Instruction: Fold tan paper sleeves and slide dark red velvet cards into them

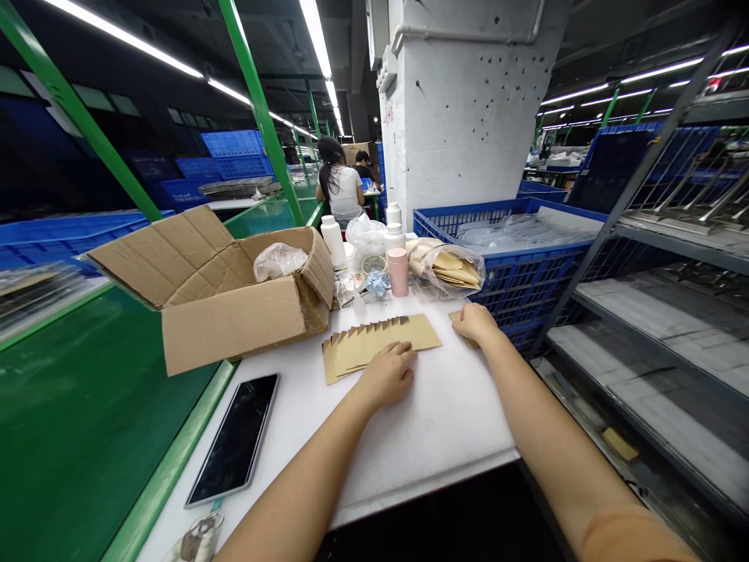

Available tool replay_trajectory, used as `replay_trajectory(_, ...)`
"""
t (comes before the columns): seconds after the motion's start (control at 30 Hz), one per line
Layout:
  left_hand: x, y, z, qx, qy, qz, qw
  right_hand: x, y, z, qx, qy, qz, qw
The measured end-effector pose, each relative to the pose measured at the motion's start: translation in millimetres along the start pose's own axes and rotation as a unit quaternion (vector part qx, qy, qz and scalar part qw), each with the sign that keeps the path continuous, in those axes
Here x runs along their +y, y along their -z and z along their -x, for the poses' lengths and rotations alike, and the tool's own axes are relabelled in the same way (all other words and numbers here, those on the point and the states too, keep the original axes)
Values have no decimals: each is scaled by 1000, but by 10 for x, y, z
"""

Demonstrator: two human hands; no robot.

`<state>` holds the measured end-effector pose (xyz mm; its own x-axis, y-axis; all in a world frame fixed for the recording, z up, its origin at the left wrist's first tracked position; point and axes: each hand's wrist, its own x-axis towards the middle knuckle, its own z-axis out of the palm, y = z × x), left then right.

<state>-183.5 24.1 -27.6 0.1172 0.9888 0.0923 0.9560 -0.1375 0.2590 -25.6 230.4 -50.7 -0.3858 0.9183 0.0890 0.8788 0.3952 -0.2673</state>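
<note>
A row of overlapping brown kraft paper envelopes is fanned out across the white table, their dark-edged flaps showing along the back. On the near edge of the fan rests my left hand, fingers lying over the paper and the thumb a little apart. To the right of the row, my right hand is closed on a small brown kraft envelope at the table's right side. Most of that piece is hidden behind the fingers.
A phone lies at the left. Behind it stands an open cardboard box. A pink bottle, white bottles and a bag of envelopes stand at the back. Blue crates and a metal rack border the right.
</note>
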Motion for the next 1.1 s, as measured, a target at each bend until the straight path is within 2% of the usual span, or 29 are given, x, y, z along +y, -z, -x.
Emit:
replay_trajectory(0.47,-17,-7,13,-6,1,9,1000,-40,107,49,-5,-15,-22,1000)
replay_trajectory(0.57,-8,-14,13,10,9,29,999,-50,162,63,27,-10,-21,999)
replay_trajectory(0.63,6,-37,-8,48,28,82,995,-127,218,114,64,0,-18,998)
replay_trajectory(0.7,22,-73,-46,95,58,196,974,-282,253,222,107,32,-29,993)
replay_trajectory(0.77,33,-107,-91,142,83,345,924,-504,242,393,143,100,-86,981)
replay_trajectory(0.83,32,-120,-126,186,94,461,863,-741,191,600,149,195,-191,950)
replay_trajectory(0.9,19,-106,-138,224,99,505,827,-935,135,794,128,277,-269,913)
replay_trajectory(1.0,-9,-59,-124,251,105,490,828,-1069,111,966,118,326,-327,879)
replay_trajectory(1.1,-6,-32,-99,262,90,449,850,-1056,169,1000,120,306,-363,872)
